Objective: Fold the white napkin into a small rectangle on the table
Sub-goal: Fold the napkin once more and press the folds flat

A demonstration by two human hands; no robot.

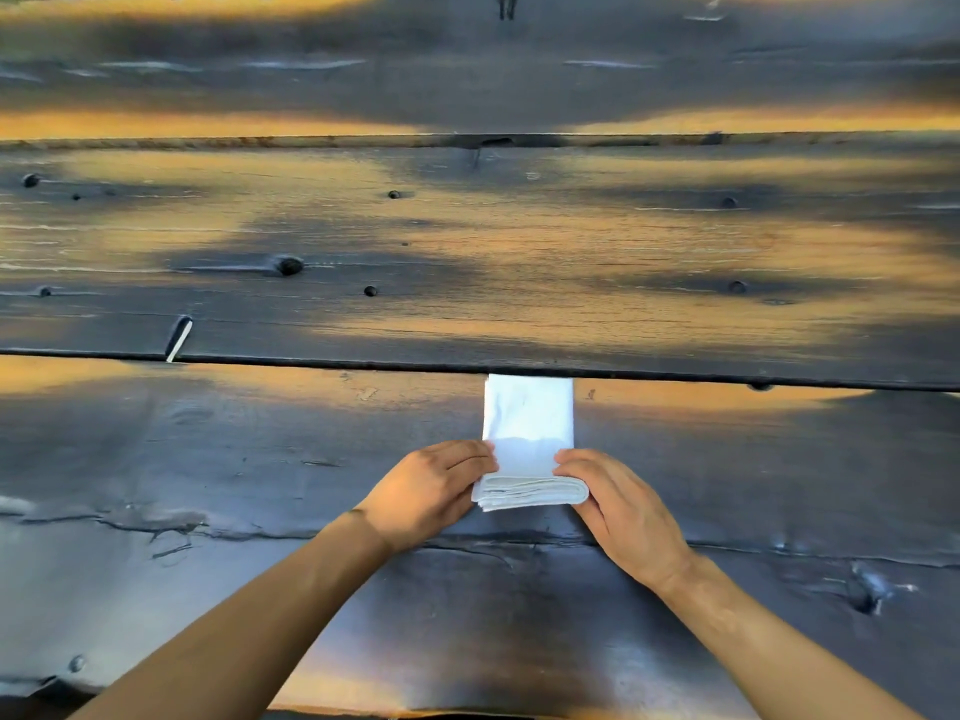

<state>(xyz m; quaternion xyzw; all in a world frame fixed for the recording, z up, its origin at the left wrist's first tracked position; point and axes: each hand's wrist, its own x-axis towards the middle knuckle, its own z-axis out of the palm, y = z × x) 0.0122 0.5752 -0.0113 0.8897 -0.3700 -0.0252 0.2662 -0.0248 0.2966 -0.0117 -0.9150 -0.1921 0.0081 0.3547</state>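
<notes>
Napkin [527, 428] on plank table [260, 433], pinched between left hand [431, 491] and right hand [618, 506].

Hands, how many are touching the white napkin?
2. The left hand holds the napkin at its near left edge, the right hand at its near right edge.

A broad wooden surface [467, 262] fills nearly the whole view, built of wide dark planks that run left to right. Two long seams [311, 362] divide the boards — one across the middle, one farther back. Dark round knots [289, 266] dot the grain, and a cracked, rough line crosses the near plank. Warm orange light falls in soft patches over the wood, strongest toward the middle and far edges, while the rest lies in bluish shadow. A pale sliver [178, 339] shows beside the near seam at left.
</notes>
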